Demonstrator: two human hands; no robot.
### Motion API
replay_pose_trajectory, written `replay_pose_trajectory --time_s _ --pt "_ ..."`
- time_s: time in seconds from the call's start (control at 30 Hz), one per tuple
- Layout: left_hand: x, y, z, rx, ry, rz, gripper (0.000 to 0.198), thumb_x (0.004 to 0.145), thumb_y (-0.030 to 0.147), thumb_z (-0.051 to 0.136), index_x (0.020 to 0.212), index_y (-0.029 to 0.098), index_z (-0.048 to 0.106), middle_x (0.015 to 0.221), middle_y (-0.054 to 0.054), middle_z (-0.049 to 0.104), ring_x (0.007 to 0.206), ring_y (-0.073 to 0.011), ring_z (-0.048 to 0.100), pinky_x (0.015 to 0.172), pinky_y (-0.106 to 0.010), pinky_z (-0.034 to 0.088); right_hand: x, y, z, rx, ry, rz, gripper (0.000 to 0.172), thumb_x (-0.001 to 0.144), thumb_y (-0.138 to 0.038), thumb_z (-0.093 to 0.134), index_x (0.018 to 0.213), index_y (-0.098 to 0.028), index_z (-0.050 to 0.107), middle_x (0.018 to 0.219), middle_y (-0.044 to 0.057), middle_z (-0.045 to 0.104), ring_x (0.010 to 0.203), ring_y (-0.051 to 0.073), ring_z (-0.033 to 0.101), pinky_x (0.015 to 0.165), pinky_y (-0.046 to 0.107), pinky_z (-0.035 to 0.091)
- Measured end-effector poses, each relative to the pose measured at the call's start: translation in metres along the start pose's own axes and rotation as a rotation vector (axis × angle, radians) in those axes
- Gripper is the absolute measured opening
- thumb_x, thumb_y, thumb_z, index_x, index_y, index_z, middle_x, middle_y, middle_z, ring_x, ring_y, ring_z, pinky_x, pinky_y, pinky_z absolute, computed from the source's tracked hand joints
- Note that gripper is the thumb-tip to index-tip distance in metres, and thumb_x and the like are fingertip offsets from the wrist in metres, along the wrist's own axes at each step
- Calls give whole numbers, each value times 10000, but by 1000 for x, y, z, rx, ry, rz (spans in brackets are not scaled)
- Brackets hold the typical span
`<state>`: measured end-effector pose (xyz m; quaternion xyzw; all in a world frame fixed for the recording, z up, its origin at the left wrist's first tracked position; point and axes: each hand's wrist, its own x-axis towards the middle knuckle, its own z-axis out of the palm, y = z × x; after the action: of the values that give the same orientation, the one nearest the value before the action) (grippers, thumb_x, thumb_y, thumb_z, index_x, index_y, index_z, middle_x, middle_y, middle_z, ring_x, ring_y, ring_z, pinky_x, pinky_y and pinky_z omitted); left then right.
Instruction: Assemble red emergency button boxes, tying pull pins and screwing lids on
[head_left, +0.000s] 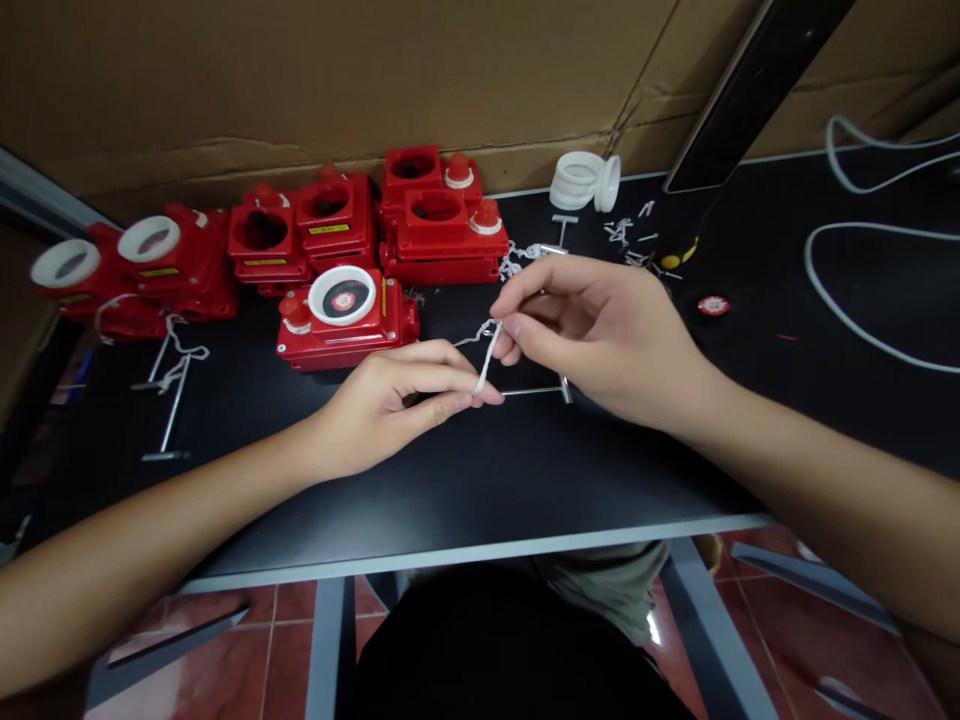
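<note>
A short length of white cord (pixel 489 358) stretches between my two hands. My left hand (pixel 409 400) pinches its lower end between thumb and fingers. The upper end sits in the thumb-and-finger pinch of my right hand (pixel 592 335). Behind my fingertips a thin metal T-shaped rod (pixel 536 391) lies on the black table, partly hidden by my hands. Just beyond my left hand stands a red box (pixel 337 345) with a white ring (pixel 342 295) around its round window and a red knob at one side.
Several more red boxes (pixel 450 240) line the back against a cardboard wall. White rings (pixel 577 180) are stacked at the back, near scattered screws (pixel 621 232). T-shaped rods with white cord (pixel 184 355) lie at left. A white cable (pixel 817 280) loops at right beside a red disc (pixel 713 305).
</note>
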<state>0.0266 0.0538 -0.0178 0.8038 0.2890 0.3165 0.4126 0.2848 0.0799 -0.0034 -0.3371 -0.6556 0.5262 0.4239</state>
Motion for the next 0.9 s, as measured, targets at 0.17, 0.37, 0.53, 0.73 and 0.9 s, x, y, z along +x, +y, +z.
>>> replay_pose_trajectory --time_s 0.17,0.37,0.53,0.73,0.9 --pt "1 3 0 -39 27 6 184 1090 120 757 1033 217 903 998 -42 870 853 -141 808 798 -213 645 -4 6 -2 -543 -51 -305 171 987 -66 702 1027 -224 755 1022 43 784 839 175 735 761 335 593" --pt "1 3 1 -97 139 -50 181 1045 117 766 1000 206 917 933 -40 844 776 -124 771 721 -195 644 -5 8 -2 -654 -161 -384 173 934 -43 684 968 -212 699 936 26 772 840 185 699 785 328 543" --pt "0 -2 3 -176 247 -138 145 1061 273 868 1168 233 958 1064 -61 849 777 -125 780 760 -241 698 -6 4 0 -617 -159 -377 189 920 -46 698 919 -229 652 899 4 753 817 173 696 767 308 529" --pt "0 -3 5 -219 308 -188 115 1014 296 933 1086 208 952 999 -54 867 719 -118 769 743 -242 683 -8 3 2 -650 -176 -543 206 1004 -45 675 930 -234 639 948 39 794 874 196 744 805 333 578" --pt "2 -1 7 -222 284 -181 259 1009 409 968 988 164 888 908 -50 852 696 -119 754 689 -223 667 -9 3 4 -652 -155 -662 253 1045 -34 647 924 -251 600 963 57 813 899 222 769 862 405 621"
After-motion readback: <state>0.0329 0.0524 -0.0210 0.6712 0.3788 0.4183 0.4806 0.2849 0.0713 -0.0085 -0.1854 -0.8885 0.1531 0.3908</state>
